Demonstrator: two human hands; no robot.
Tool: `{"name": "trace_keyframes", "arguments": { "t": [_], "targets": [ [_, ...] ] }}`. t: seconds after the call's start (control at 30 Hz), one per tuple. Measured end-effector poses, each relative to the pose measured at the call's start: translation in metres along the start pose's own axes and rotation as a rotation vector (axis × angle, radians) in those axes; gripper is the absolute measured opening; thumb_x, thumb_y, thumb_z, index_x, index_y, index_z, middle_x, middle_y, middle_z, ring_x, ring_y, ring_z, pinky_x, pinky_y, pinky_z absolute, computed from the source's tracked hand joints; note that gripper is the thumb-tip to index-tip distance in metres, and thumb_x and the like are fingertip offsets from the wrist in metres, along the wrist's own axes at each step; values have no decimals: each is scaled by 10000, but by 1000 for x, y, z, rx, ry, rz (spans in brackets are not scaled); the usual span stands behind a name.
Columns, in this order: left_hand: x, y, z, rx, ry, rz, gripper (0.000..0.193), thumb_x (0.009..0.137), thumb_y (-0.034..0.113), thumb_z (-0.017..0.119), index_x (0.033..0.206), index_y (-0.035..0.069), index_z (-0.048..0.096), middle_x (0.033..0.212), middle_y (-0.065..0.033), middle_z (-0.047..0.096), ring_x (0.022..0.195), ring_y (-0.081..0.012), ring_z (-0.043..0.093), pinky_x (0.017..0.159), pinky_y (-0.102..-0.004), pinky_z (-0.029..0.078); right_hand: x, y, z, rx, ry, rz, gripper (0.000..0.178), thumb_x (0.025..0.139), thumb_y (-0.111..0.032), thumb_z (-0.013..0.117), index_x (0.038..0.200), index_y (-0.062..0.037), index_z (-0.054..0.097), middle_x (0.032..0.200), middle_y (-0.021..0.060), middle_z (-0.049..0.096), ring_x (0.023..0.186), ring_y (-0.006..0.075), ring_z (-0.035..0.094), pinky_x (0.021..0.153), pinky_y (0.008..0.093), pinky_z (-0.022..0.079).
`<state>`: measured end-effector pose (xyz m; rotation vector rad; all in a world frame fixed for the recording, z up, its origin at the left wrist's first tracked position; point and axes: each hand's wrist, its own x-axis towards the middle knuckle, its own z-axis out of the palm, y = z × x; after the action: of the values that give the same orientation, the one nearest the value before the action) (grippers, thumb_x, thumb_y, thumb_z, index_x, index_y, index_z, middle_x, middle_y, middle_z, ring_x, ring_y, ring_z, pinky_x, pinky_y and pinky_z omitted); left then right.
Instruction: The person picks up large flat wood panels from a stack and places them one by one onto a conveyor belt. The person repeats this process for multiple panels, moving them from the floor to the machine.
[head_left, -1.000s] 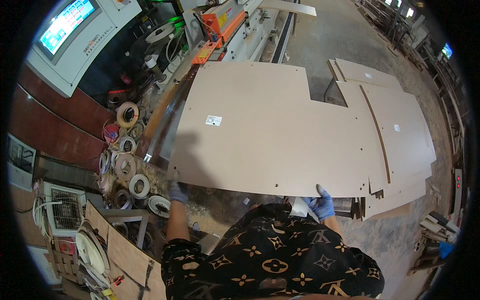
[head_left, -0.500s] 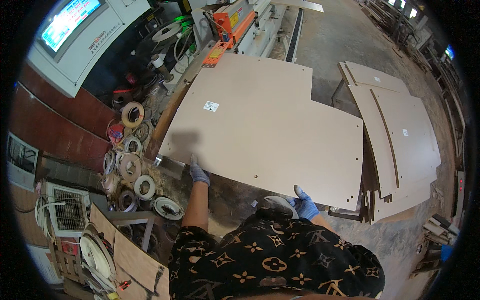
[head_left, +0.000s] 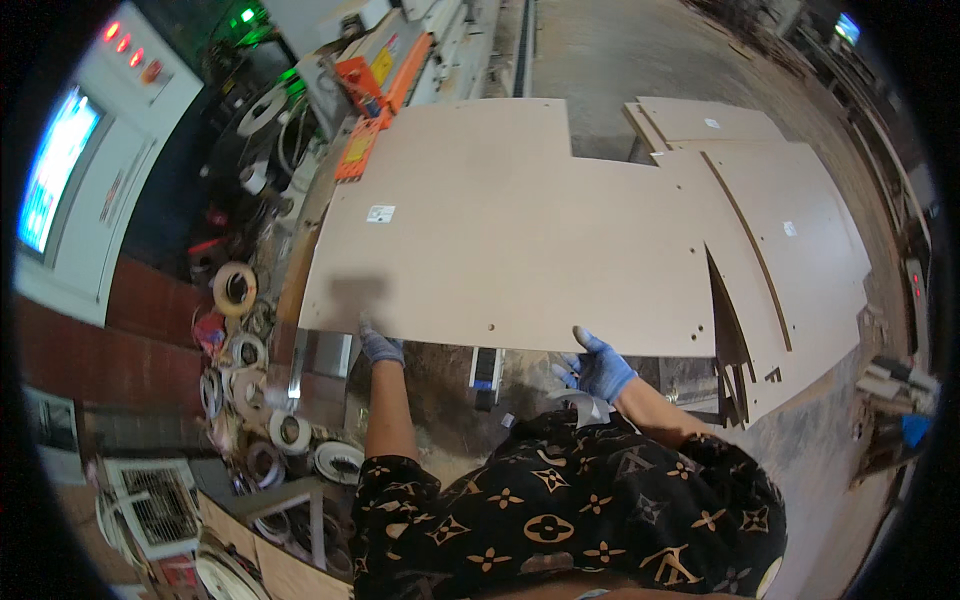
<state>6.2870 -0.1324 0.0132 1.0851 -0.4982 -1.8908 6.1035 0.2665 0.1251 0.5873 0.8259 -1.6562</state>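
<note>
Hands: two, both gloved in pale blue. Left hand grasps the near edge of one notched panel, thumb on top, toward the panel's left corner; right hand is spread and unclenched, thumb lapping over the same edge right of its middle, contact not certain. Panel: one, beige, lying flat, one white label at its far left, two dark holes close together at its near right corner. Right of the panel: one stack of boards, layers not countable, bearing two labels and one long brown strip. Left of the panel: at least six rolls of banding, overlapping. Supporting surface mostly hidden under the panel. Beyond the panel: one machine with an orange guard and grey, dusty floor. Far left of the panel: one white cabinet, one lit screen, three red lights.
</note>
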Motion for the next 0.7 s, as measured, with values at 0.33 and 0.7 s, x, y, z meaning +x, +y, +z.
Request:
{"name": "trace_keyframes", "arguments": {
  "t": [0.33,0.7],
  "targets": [
    [30,-10,125,221,2,-37,658,901,642,416,1312,136,499,1233,-82,567,854,-203,587,722,-391,509,86,-121,29,-55,-71,-5,518,865,-404,665,1290,-174,480,1309,39,473,1087,194,516,859,467,544],
    [-133,-74,53,662,-11,-12,730,912,554,494,1462,127,277,1442,-135,387,1239,-321,457,955,-466,410,121,-211,46,-195,-68,-142,215,905,-364,624,1024,-185,637,865,-25,632,760,119,625,703,402,534]
  ]
}}
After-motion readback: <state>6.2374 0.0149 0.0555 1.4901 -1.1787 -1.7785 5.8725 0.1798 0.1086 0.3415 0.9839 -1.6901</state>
